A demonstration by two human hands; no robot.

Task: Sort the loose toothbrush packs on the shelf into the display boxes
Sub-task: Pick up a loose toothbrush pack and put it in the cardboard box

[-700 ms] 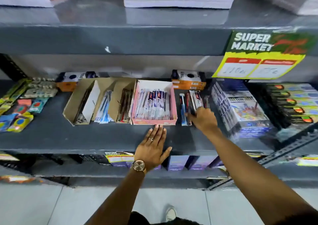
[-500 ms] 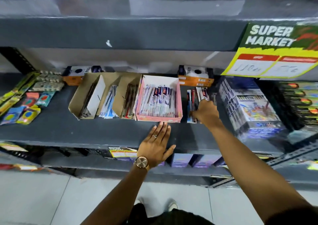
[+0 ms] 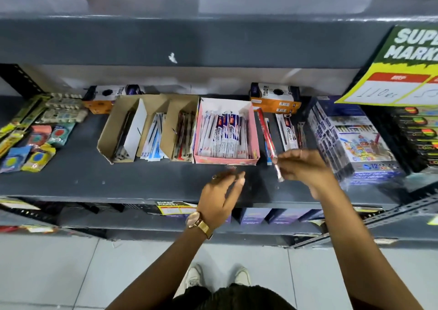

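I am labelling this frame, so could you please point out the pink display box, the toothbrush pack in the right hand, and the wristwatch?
pink display box (image 3: pixel 226 161): head view, on its front wall.
toothbrush pack (image 3: pixel 276 167): head view, on its lower end near the right hand's fingers.
wristwatch (image 3: pixel 193 220): head view, on the watch face.

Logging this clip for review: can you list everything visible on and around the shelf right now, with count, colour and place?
Pink display box: one, full of white packs, shelf centre.
Cardboard display boxes: two brown ones, left of the pink box.
Blue and white packs: a loose bunch, between the cardboard boxes.
Loose toothbrush packs: a few, white and red, right of the pink box.
Orange boxes: two, at the shelf's back.
Crayon packs: a blue stack, far right.
Small packets: several, mixed colours, far left.
Price sign: one, green and yellow, upper right.
Left hand: empty, over the shelf edge; gold watch.
Right hand: pinching one red toothbrush pack.
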